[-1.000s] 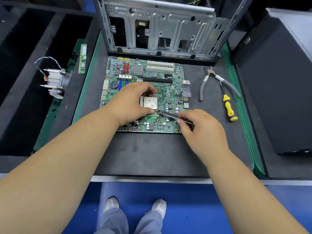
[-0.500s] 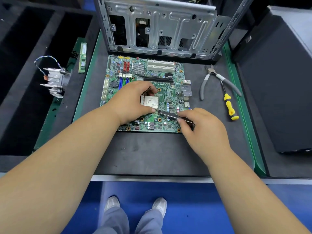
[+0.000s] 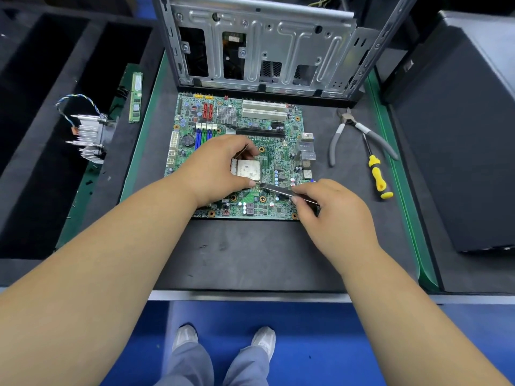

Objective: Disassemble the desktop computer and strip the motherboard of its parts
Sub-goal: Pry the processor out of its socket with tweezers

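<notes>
**Idle tools on a dark desk mat**

Lying near the desk's right edge: grey-handled pliers [image 3: 355, 124], jaws toward the far edge, just beside a yellow-handled screwdriver [image 3: 377, 176], its shaft passing under one pliers handle. Resting on a dark mat [image 3: 250, 254] bordered by a green strip [image 3: 401, 190]. Beyond the right edge, a large black box [image 3: 459, 135]; beyond the left, black bins [image 3: 41, 135]. Below the near edge, blue floor [image 3: 306, 344], grey trousers [image 3: 189, 366] and pale shoes [image 3: 184, 337].
</notes>
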